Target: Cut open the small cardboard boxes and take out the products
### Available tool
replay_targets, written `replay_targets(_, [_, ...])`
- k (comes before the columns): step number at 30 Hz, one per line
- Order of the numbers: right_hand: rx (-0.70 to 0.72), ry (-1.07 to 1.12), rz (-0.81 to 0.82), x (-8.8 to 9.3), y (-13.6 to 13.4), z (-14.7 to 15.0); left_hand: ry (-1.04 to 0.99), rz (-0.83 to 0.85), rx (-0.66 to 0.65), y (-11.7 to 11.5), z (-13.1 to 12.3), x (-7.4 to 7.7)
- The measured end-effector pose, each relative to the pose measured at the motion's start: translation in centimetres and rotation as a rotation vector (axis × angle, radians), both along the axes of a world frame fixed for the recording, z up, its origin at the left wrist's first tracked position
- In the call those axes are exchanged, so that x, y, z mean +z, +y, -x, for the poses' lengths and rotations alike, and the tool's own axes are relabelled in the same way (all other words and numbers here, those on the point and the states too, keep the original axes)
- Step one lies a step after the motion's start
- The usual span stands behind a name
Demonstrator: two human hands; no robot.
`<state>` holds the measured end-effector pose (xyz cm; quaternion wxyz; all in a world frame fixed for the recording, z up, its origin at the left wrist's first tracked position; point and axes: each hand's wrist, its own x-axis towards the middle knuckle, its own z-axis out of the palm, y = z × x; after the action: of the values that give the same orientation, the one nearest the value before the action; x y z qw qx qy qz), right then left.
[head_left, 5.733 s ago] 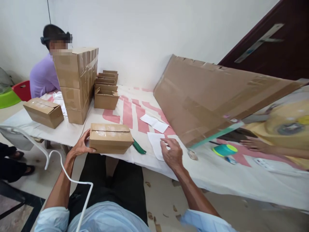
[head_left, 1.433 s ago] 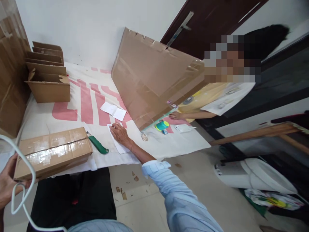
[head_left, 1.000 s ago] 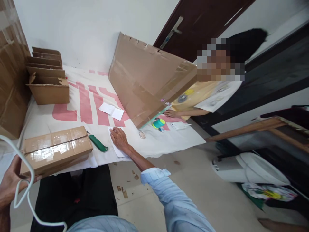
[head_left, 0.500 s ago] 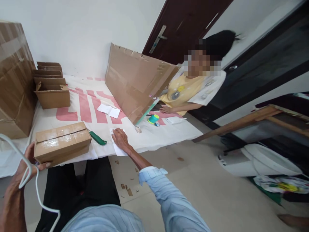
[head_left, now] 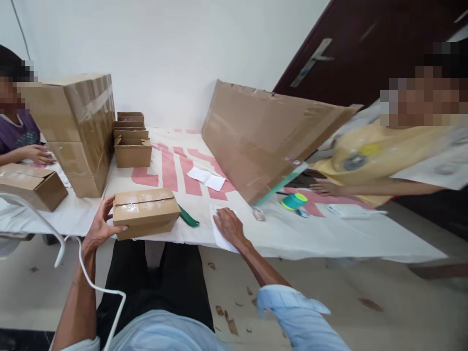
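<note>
My left hand (head_left: pixel 99 225) grips the left end of a taped cardboard box (head_left: pixel 145 212) at the table's near edge. My right hand (head_left: pixel 228 224) lies flat, fingers stretched, on a white paper sheet (head_left: pixel 219 233) that overhangs the edge. A green-handled cutter (head_left: pixel 188 217) lies between the box and the sheet. A second pair of white sheets (head_left: pixel 206 177) lies farther back on the red-and-white table cover (head_left: pixel 164 170).
A stack of large taped boxes (head_left: pixel 78 131) stands at the left, with open small boxes (head_left: pixel 132 146) behind it. A big cardboard sheet (head_left: pixel 263 139) leans at the right. A person in yellow (head_left: pixel 376 156) sits beside a teal tape roll (head_left: pixel 294 201); another person (head_left: pixel 14 131) sits far left.
My view has swung left, so the box stack and the person at the left show again. Both hands have stayed put, the left on the box, the right on the paper.
</note>
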<state>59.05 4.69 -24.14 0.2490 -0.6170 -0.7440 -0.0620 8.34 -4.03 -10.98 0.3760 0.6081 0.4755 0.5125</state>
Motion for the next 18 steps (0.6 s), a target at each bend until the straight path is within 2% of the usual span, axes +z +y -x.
replay_targets(5, [0.001,0.054,-0.044,1.3,-0.6,0.4,-0.002,0.019,-0.031,-1.4,-0.5,0.1])
replay_targets(11, [0.167,0.183,-0.081,4.8,-1.4,5.5,0.056,0.009,-0.029,-1.7,-0.7,0.0])
replay_targets(14, [0.229,0.105,-0.008,5.6,-2.1,9.0,0.084,0.026,-0.024,-1.6,-0.4,0.3])
replay_targets(18, [0.174,-0.085,0.185,5.9,-2.8,12.3,0.125,0.052,-0.025,-1.4,-0.2,0.8])
